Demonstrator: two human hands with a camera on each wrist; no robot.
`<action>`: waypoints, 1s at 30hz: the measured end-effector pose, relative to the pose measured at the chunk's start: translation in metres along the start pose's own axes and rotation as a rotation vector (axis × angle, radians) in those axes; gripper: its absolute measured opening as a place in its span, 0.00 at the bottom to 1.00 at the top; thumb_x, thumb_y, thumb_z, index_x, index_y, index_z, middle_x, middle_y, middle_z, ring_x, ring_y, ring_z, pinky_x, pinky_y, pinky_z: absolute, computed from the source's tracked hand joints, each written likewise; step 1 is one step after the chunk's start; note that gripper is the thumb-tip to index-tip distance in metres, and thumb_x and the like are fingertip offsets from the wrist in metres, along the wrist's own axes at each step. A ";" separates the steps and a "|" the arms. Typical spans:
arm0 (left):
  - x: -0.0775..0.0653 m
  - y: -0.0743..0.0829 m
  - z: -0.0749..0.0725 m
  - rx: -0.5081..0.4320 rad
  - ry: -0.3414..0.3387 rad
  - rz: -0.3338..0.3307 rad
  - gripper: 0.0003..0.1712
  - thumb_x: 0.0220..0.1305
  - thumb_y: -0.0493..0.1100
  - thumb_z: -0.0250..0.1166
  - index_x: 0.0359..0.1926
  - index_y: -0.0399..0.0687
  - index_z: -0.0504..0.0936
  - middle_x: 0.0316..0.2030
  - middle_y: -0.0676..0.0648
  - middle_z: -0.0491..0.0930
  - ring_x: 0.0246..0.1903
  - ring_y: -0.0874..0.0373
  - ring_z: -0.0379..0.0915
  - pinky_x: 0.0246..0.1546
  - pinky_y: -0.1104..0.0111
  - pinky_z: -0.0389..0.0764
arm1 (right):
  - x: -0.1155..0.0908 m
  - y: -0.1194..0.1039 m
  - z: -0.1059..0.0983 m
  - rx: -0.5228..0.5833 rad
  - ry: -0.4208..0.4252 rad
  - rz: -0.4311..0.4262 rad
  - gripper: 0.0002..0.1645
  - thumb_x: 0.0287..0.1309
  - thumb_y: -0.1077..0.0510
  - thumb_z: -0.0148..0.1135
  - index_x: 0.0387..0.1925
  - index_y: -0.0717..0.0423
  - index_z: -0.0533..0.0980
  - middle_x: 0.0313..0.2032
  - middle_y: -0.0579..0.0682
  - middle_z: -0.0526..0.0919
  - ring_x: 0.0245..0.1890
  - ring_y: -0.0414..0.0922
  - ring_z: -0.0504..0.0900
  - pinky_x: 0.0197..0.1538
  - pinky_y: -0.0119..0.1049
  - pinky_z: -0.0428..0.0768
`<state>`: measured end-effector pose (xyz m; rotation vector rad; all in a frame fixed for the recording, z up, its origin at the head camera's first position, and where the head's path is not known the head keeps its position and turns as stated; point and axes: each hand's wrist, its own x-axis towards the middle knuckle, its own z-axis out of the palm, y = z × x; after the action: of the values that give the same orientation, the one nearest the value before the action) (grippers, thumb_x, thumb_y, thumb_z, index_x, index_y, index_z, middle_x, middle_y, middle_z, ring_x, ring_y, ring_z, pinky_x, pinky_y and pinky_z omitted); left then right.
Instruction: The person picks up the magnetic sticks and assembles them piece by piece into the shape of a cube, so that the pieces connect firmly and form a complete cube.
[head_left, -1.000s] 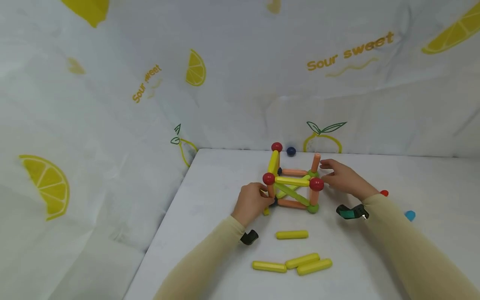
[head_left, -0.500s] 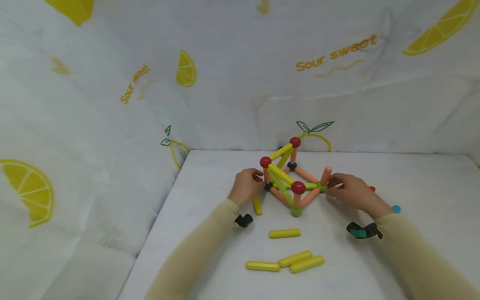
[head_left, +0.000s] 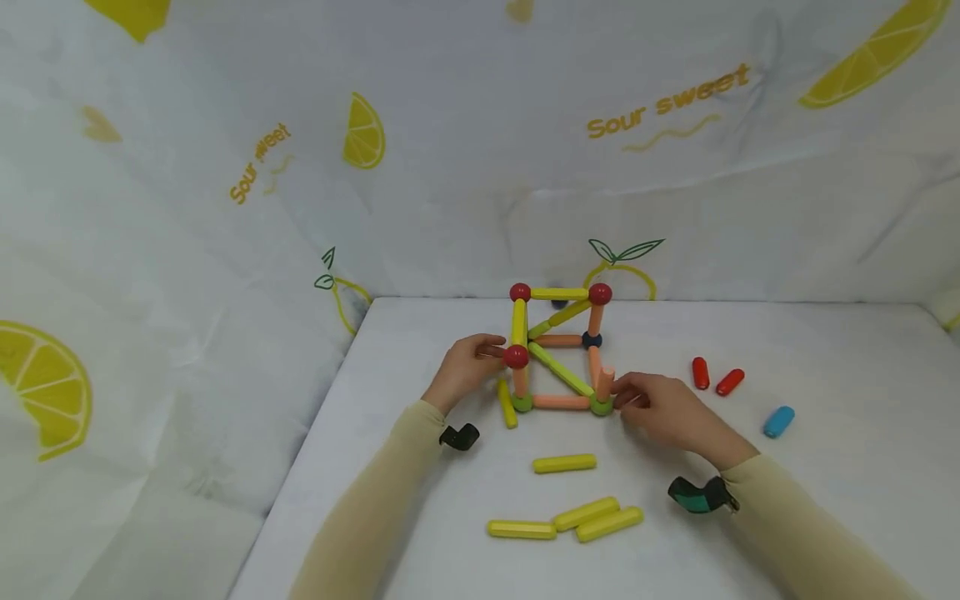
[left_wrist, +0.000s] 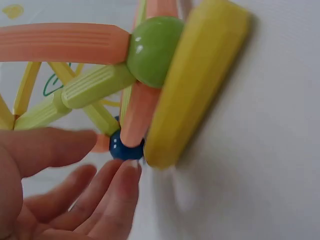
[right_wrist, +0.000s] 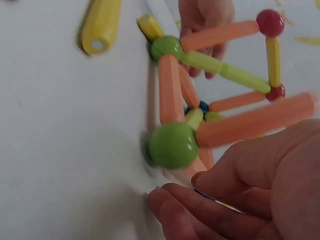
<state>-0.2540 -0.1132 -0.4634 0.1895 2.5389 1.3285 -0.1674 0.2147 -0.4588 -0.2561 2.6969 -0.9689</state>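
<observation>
Boxy stick-and-ball frame on a white table.
Its orange sticks make base and uprights; yellow sticks join three red balls on top. Left hand hovers at the frame's left, right hand at its right, both relaxed, neither gripping anything. Loose yellow rods lie in front of it.

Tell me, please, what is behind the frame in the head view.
A dark ball shows behind the frame, partly covered by its back top yellow rod. Farther back is the printed sheet. The ball's covered part cannot be seen, nor anything hidden with it.
</observation>
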 end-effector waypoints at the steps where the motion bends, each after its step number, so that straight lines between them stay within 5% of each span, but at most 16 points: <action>1: -0.005 -0.002 -0.001 0.019 -0.012 0.003 0.25 0.73 0.49 0.72 0.68 0.54 0.83 0.55 0.51 0.89 0.57 0.54 0.86 0.62 0.54 0.85 | 0.006 0.002 -0.006 -0.012 -0.002 -0.004 0.18 0.72 0.59 0.64 0.60 0.59 0.81 0.49 0.54 0.89 0.49 0.51 0.85 0.54 0.52 0.88; 8: -0.030 -0.013 -0.002 0.189 -0.088 0.032 0.21 0.69 0.44 0.74 0.61 0.52 0.87 0.52 0.53 0.88 0.54 0.56 0.83 0.62 0.57 0.84 | 0.081 0.023 -0.052 0.026 0.002 -0.104 0.22 0.78 0.56 0.59 0.67 0.59 0.78 0.60 0.61 0.86 0.56 0.56 0.85 0.60 0.57 0.86; 15: -0.034 -0.010 -0.004 0.234 -0.172 0.020 0.19 0.67 0.45 0.78 0.58 0.54 0.88 0.47 0.55 0.87 0.49 0.58 0.81 0.58 0.59 0.83 | 0.145 0.017 -0.066 -0.008 0.026 -0.239 0.25 0.76 0.65 0.58 0.70 0.58 0.77 0.66 0.65 0.81 0.62 0.63 0.81 0.65 0.63 0.81; 22: -0.033 -0.007 -0.011 0.283 -0.291 0.034 0.13 0.61 0.44 0.81 0.47 0.56 0.91 0.40 0.58 0.87 0.43 0.62 0.82 0.52 0.64 0.83 | 0.177 0.012 -0.074 -0.226 0.005 -0.358 0.24 0.73 0.60 0.67 0.68 0.54 0.81 0.67 0.62 0.83 0.65 0.62 0.80 0.70 0.66 0.75; 30: -0.032 -0.007 -0.017 0.354 -0.365 0.055 0.10 0.59 0.44 0.83 0.37 0.66 0.92 0.37 0.60 0.85 0.41 0.62 0.78 0.45 0.69 0.79 | 0.196 -0.005 -0.079 -0.204 -0.141 -0.320 0.33 0.63 0.62 0.76 0.69 0.53 0.79 0.62 0.60 0.85 0.54 0.57 0.81 0.61 0.59 0.81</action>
<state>-0.2285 -0.1384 -0.4547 0.5229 2.4370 0.7622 -0.3773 0.2084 -0.4339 -0.7864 2.6724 -0.7186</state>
